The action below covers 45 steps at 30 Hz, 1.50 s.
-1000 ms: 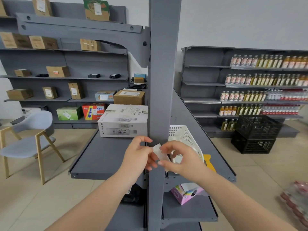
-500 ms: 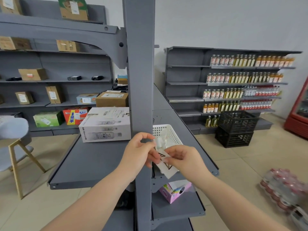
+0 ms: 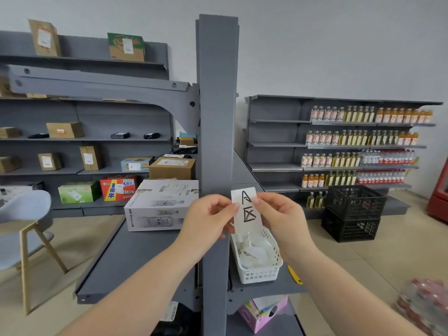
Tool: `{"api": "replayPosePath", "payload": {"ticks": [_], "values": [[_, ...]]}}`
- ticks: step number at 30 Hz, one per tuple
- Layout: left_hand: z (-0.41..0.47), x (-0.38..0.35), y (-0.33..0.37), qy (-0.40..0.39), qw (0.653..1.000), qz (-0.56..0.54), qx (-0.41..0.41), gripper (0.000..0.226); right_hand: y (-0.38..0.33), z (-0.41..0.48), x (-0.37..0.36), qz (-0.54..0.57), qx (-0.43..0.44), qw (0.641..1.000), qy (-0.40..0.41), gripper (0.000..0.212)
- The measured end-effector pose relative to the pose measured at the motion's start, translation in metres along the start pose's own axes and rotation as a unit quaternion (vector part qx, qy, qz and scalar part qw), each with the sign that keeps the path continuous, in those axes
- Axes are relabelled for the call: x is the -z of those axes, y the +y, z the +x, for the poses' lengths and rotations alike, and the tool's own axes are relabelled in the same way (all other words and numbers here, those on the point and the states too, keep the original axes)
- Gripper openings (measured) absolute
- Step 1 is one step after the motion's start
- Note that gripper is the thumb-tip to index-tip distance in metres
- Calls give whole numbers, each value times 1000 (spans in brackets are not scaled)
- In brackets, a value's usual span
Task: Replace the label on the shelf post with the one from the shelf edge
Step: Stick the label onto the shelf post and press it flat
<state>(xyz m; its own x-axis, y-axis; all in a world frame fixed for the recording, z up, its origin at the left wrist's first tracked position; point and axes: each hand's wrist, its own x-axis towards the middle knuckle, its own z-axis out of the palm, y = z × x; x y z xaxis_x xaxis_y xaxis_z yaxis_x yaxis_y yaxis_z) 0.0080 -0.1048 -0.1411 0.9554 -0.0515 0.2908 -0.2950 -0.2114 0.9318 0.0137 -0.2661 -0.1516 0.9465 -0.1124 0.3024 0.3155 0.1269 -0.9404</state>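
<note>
A white paper label (image 3: 247,209) with black handwritten characters hangs upright just right of the grey shelf post (image 3: 217,117). My left hand (image 3: 206,217) pinches its left edge and my right hand (image 3: 282,217) pinches its right edge near the top. The label's left side overlaps the post's right edge; whether it touches the post I cannot tell. The post's face above my hands is bare grey metal.
A white plastic basket (image 3: 260,272) with crumpled white papers sits on the grey shelf (image 3: 135,258) right of the post, next to a yellow tool (image 3: 294,275). A white carton (image 3: 160,206) stands left of the post. Black crates (image 3: 352,213) and a grey chair (image 3: 23,214) stand on the floor.
Both hands have raised the label from a crumpled, tilted hold to an upright, flattened one beside the post. The camera view has tilted upward and shifted.
</note>
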Motion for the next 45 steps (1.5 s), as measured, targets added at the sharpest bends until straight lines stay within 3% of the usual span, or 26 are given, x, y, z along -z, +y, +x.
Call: {"api": "replayPosePath", "payload": {"ticks": [10,16,22,30,39,45], "values": [[15,23,31,14,999,-2,-41,12,-59,41,-13,-101,102,987,-70,12],[22,33,42,8,1000,-19,-24,18,-83,57,-27,-105,153,981,-59,9],[34,44,62,36,998,-4,-60,18,-116,78,-45,-98,195,975,-48,4],[48,57,102,115,987,-25,-112,27,-161,95,-69,-237,372,898,-7,9],[61,61,110,137,985,1,-103,30,-156,105,-72,-307,454,836,28,9],[67,57,110,159,982,18,-95,32,-154,106,-76,-316,474,821,46,12]]}}
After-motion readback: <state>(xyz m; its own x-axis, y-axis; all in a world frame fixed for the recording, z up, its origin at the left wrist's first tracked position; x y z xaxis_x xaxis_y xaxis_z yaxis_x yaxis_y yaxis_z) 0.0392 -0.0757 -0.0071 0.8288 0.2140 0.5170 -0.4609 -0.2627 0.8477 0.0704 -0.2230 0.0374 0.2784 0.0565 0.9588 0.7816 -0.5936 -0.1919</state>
